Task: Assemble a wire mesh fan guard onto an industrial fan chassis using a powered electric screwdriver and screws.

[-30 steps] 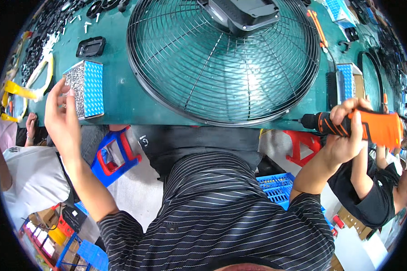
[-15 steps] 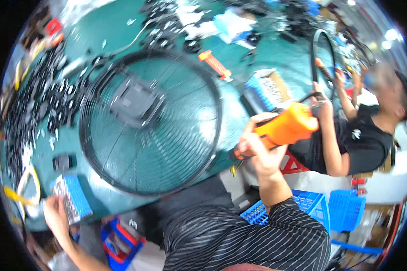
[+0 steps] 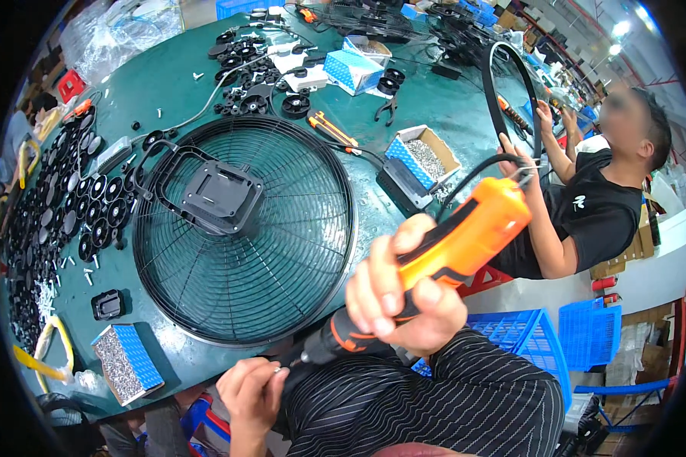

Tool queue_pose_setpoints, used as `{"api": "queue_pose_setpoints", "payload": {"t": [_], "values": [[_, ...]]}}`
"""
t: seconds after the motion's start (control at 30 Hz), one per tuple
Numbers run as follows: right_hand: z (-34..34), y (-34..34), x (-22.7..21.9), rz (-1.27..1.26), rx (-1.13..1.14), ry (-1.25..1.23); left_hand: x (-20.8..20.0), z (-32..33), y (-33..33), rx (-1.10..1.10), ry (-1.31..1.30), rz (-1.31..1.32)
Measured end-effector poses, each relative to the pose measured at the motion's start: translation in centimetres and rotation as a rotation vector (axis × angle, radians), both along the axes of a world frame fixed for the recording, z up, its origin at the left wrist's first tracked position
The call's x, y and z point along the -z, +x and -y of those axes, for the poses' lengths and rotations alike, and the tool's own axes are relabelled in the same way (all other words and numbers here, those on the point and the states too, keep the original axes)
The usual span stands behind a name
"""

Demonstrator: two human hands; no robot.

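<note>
My right hand (image 3: 404,293) is wrapped around an orange and black electric screwdriver (image 3: 465,236), its tip pointing down and left. Just beyond that tip, my left hand (image 3: 251,392) pinches a small shiny screw (image 3: 277,370) between thumb and fingertips. Screw and tip are close; I cannot tell whether they touch. On the green table in front of me lies a round black wire fan guard (image 3: 282,251). A square black motor housing (image 3: 222,196) with a curved bracket sits over it, left of centre.
Boxes of screws stand at the near left (image 3: 129,365) and right of the guard (image 3: 427,156). Black round caps (image 3: 103,202) cover the left side. An orange tool (image 3: 331,129) lies behind the guard. At right, a co-worker (image 3: 594,202) holds a black hoop (image 3: 495,91).
My left hand has come from beside the near-left screw box to the screwdriver's tip, now pinching a screw. My right hand has brought the screwdriver lower and closer to my body.
</note>
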State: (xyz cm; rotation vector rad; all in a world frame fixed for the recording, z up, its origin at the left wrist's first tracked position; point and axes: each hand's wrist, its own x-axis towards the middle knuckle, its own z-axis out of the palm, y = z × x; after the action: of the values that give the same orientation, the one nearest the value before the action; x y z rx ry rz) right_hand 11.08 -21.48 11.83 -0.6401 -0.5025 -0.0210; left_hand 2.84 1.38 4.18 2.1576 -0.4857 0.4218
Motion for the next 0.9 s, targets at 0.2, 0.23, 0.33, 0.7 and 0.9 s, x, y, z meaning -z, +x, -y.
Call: {"api": "queue_pose_setpoints", "payload": {"t": [0.2,0.23,0.33,0.7,0.9], "values": [[-1.4,-0.8,0.6,-0.112,-0.047,-0.044,0.9,0.2,-0.4,-0.020,-0.108,0.032],[-1.4,-0.9,0.5,-0.126,-0.045,-0.055,1.1,0.2,-0.3,0.010,-0.115,0.065],[-1.6,-1.1,0.5,-0.125,-0.040,-0.064,1.1,0.2,-0.4,0.040,-0.119,0.097],[-1.7,-0.7,1.2,-0.067,-0.058,-0.036,1.2,0.5,0.3,0.118,-0.155,0.028],[-1.5,-0.5,1.3,-0.058,-0.070,-0.042,1.6,0.4,0.3,0.102,-0.148,0.025]]}}
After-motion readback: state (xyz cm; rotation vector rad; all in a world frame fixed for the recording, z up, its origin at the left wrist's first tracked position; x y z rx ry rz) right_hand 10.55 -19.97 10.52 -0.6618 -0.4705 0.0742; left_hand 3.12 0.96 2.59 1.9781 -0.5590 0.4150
